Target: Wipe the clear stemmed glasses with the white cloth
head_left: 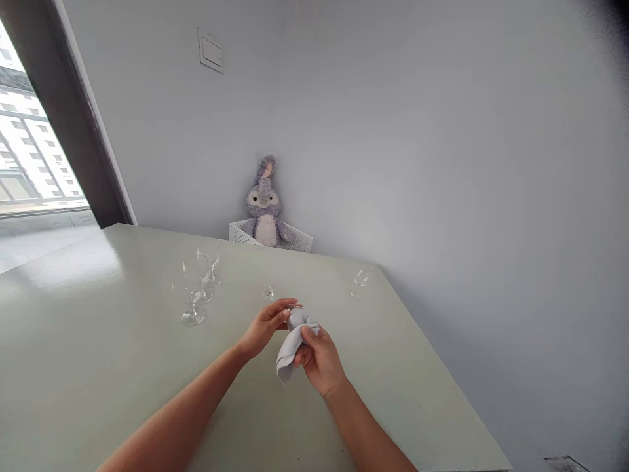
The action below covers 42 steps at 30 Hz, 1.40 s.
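Observation:
My left hand [269, 326] is closed around the bowl of a clear stemmed glass [269, 293]. The foot and stem of that glass point away from me beyond my fingers, and most of its bowl is hidden. In my right hand [319, 359] is a light grey cloth [291, 349], pinched between thumb and fingers. Part of the cloth is bunched at the mouth of the glass, close to my left fingertips, while a loose fold hangs below. Both hands are above the table, near its middle.
Three clear stemmed glasses [193, 316] stand grouped to the left on the pale green table [236, 406]. Another stemmed glass [362, 278] is near the right edge. Behind the far edge, a plush rabbit [265, 206] sits in a white perforated basket [299, 240] against the wall.

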Available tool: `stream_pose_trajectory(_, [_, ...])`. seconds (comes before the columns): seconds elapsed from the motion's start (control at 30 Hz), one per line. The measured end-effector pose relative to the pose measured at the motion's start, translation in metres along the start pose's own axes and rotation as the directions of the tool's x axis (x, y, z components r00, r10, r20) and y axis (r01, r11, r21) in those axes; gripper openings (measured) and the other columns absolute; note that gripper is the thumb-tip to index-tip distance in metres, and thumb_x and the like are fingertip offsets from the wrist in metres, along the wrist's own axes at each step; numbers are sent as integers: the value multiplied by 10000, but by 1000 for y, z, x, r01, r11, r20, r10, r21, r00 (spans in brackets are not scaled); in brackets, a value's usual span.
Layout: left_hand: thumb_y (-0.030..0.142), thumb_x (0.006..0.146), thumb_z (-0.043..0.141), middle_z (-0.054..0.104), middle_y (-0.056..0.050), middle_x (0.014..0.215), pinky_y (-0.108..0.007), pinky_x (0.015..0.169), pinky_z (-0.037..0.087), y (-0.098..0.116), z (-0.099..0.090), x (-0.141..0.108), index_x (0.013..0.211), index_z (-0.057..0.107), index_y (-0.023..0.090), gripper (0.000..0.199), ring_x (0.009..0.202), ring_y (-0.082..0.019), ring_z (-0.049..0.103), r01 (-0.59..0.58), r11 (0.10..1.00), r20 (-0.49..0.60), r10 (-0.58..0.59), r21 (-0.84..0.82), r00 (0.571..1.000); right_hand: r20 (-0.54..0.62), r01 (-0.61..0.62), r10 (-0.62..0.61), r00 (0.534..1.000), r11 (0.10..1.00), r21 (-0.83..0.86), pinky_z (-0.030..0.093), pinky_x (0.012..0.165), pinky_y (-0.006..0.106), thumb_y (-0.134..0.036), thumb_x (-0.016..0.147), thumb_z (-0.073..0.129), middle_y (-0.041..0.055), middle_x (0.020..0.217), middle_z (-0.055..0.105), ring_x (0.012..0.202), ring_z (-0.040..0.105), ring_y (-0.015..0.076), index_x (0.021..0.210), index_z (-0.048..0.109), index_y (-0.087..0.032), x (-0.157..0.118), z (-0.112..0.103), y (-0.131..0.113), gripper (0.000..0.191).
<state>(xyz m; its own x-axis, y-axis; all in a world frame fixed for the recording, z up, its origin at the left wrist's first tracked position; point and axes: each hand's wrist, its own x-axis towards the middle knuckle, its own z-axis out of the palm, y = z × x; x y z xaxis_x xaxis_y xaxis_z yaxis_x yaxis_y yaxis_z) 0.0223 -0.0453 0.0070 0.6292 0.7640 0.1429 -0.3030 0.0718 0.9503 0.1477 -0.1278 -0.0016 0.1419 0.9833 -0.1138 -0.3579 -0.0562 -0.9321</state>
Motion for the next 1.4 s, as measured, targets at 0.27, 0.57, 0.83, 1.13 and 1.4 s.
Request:
stream_pose_trajectory(0.27, [439, 764, 505, 541, 17, 483, -267, 524, 433, -19, -9, 3, 971, 636, 228, 324, 478, -151, 523, 101, 962, -165, -60, 255, 985, -7, 217, -300, 954, 707, -673, 439, 529, 290, -442, 733, 559, 19, 546, 590, 501, 581, 182, 708, 537, -210, -1, -5, 20, 234])
stream_pose_trajectory(0.57, [242, 651, 678, 669, -56, 895, -432, 1059, 62, -1, -8, 4, 893, 668, 300, 249, 1143, -276, 443, -365, 701, 3, 460, 613, 888, -90, -118, 118, 989, 993, 0, 390, 375, 190, -467, 655, 652, -8, 519, 594, 386, 533, 105, 786, 521, -145, 2, -25, -17, 371])
stream_pose_trajectory(0.83, [343, 705, 629, 617, -41, 622, -360, 882, 316, -10, -14, 4, 903, 677, 305, 206, 691, -203, 540, -349, 578, 126, 390, 737, 912, 212, 179, -43, 976, 712, -679, 433, 578, 274, -255, 736, 553, -27, 584, 605, 559, 597, 162, 857, 555, -193, -8, -37, -46, 135])
stream_pose_trajectory(1.13, [382, 790, 451, 603, 40, 634, -195, 584, 334, 3, -9, -1, 963, 642, 296, 271, 597, -110, 513, -107, 516, 158, -55, 850, 986, 384, 397, -113, 916, 119, -910, 431, 703, 255, -80, 730, 366, -40, 988, 635, 830, 580, 145, 1074, 565, -332, -17, -64, -81, 470])
stream_pose_trajectory(1.4, [412, 799, 377, 584, 28, 614, -203, 514, 293, 3, -20, 5, 897, 636, 260, 316, 553, -117, 497, 225, 444, -219, -66, 867, 974, 219, 291, -590, 777, 29, -956, 471, 703, 278, -175, 841, 312, 55, 1154, 566, 780, 601, 146, 1302, 366, -254, -22, -67, -74, 471])
